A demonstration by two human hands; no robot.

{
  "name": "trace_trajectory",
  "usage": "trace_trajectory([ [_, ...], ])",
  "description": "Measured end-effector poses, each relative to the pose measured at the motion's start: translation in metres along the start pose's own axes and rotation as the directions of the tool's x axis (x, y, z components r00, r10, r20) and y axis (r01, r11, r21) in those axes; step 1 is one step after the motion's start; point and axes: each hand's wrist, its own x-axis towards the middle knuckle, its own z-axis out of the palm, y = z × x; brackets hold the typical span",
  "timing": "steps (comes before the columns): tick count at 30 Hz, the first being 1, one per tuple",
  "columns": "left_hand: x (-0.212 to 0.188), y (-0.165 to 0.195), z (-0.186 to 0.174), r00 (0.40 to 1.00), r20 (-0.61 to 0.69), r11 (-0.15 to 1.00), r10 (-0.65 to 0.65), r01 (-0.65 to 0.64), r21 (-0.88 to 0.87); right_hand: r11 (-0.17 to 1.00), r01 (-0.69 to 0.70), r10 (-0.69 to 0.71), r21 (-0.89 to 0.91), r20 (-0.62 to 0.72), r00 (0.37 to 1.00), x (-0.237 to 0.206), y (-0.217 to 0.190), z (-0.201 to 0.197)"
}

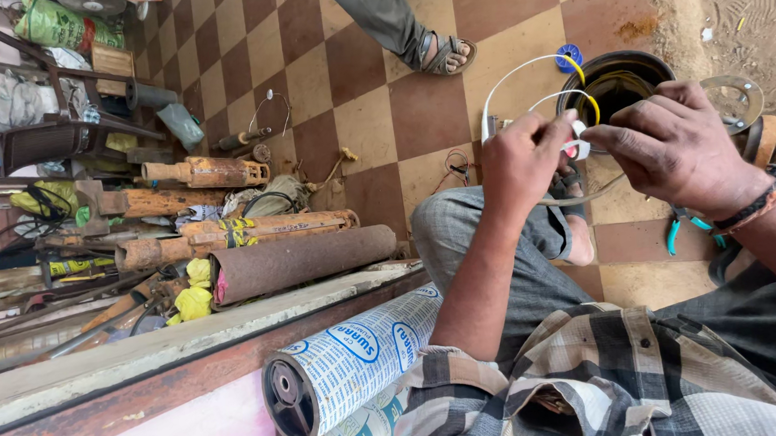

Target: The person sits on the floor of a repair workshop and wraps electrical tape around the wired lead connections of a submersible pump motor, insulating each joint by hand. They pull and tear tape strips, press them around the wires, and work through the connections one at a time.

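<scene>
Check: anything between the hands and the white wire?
Nothing visible. Both the left hand and the right hand already pinch the white wire at its end, above the dark round housing. Its loop arcs free over the floor.

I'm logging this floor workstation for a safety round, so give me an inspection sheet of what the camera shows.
Surface: checkered tile floor, dusty, sandy at the far edge.
Job's things: white wire with yellow wire, looped above a dark round housing.
Clutter: rusty cylinders, yellow rags, teal-handled pliers, metal flange.
Grippers: left hand and right hand pinch the wires together; fingers closed.
Cables: thin red leads on the floor.
Surroundings: another person's sandalled foot; printed rolls.
</scene>
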Motion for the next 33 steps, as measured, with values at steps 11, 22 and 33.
trace_trajectory([
  [11, -0.017, 0.009, 0.006, 0.965, -0.103, 0.971, 0.24, -0.237, 0.042, 0.997, 0.026, -0.024, 0.076, -0.033, 0.999, 0.0, 0.001, 0.005],
  [22, -0.016, -0.007, -0.012, 0.916, 0.122, 0.924, 0.382, -0.375, -0.074, 0.999, -0.05, 0.051, -0.017, 0.036, 0.998, 0.0, 0.0, -0.006],
  [33, -0.009, 0.001, 0.006, 0.996, -0.088, 0.997, 0.006, 0.001, 0.08, 0.999, 0.03, -0.03, 0.04, -0.004, 1.0, -0.005, -0.005, 0.001],
])
